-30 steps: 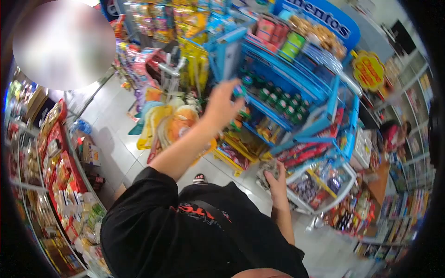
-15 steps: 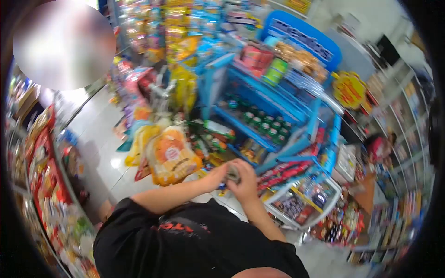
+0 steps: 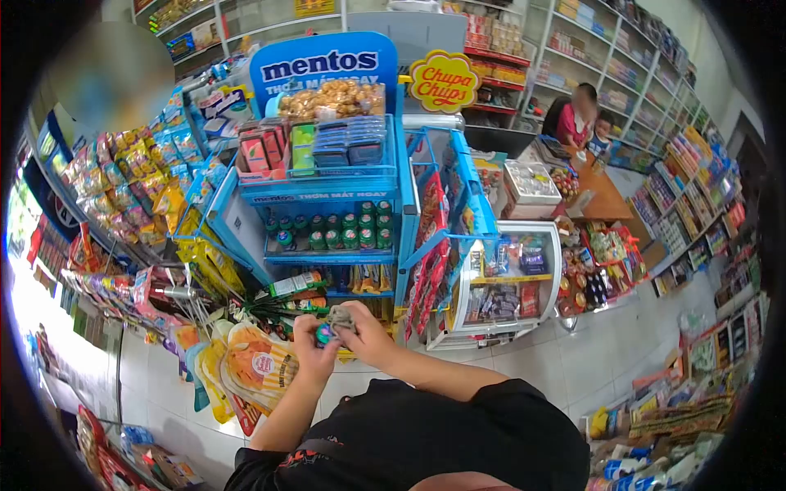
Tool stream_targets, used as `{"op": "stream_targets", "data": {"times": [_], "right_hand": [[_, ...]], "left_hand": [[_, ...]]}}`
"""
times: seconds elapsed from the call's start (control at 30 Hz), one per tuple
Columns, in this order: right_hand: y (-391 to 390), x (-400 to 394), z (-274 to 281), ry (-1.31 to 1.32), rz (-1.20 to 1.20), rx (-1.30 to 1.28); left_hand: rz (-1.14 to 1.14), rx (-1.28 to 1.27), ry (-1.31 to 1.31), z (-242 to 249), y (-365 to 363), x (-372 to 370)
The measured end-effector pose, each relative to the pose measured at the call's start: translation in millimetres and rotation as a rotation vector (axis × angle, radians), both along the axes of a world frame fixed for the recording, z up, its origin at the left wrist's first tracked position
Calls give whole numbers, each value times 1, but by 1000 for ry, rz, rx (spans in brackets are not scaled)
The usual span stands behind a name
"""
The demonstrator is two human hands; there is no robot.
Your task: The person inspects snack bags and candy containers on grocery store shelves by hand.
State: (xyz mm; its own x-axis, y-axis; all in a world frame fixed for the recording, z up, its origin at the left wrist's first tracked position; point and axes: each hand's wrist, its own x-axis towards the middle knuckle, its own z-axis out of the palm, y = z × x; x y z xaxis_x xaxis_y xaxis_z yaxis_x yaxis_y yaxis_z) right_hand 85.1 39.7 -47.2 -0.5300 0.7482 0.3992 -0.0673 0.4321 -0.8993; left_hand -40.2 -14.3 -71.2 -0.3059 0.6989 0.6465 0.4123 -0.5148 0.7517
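Note:
In front of the blue Mentos stand, my left hand [image 3: 310, 350] is closed round a small green and blue gum bottle [image 3: 325, 334]. My right hand [image 3: 368, 336] grips a bunched grey cloth [image 3: 339, 317] against the bottle's side. Fingers cover much of both things. Just beyond my hands, several similar green bottles [image 3: 350, 237] stand in rows on the stand's shelf [image 3: 327, 258]. Below them is a lower shelf with yellow-wrapped packs [image 3: 370, 278].
Large bread-shaped bags [image 3: 258, 366] hang to the left of my hands. A glass-fronted candy case [image 3: 509, 282] stands to the right, beside a rack of red packets [image 3: 429, 245]. Two people [image 3: 577, 119] are at a wooden desk [image 3: 602, 188] at the back right.
My view has swung to the right and now faces the Mentos stand squarely. The bottle shows in my left hand now; earlier only the greyish cloth was visible between my hands.

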Motion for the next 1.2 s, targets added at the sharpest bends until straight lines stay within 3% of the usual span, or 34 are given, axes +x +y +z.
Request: {"op": "stream_targets", "data": {"times": [0.1,0.13,0.23,0.27,0.37,0.4,0.5,0.63,0.73,0.77,0.9,0.93,1.0,1.03,1.07,1.2], "right_hand": [[-13,0,1,-30,-43,209],[-16,0,3,-56,-60,201],[-1,-5,-24,57,-143,12],[2,-5,-19,78,-180,-166],[3,-6,-13,94,-206,-209],[2,-9,-19,158,-169,-197],[-9,-6,-2,29,-247,72],[4,-11,-23,228,-240,-328],[10,-18,-25,338,-172,-550],[10,-16,-21,244,-212,-384],[3,-4,-3,-61,-303,222],[3,-1,1,-79,-294,310],[8,1,-3,-86,-264,427],[10,1,-8,-44,-250,329],[10,-1,-15,1,-240,225],[3,-22,-48,289,-217,-465]], "left_hand": [[-4,-226,-555,8,0,10],[4,-203,-559,4,3,12],[54,-320,-186,15,-7,21],[-16,-331,-131,8,-11,22],[12,-155,117,3,-12,22],[43,-96,114,7,-7,19],[25,-312,-281,20,5,12],[-65,-239,196,17,3,11],[-47,-218,267,28,7,7],[-12,-187,301,29,10,5],[109,-337,-270,29,19,17],[-159,-414,-545,0,19,8],[-278,-424,-932,6,10,23],[-343,-433,-1116,8,5,29],[-326,-420,-1138,3,2,34],[70,-453,-364,4,-4,43]]}}
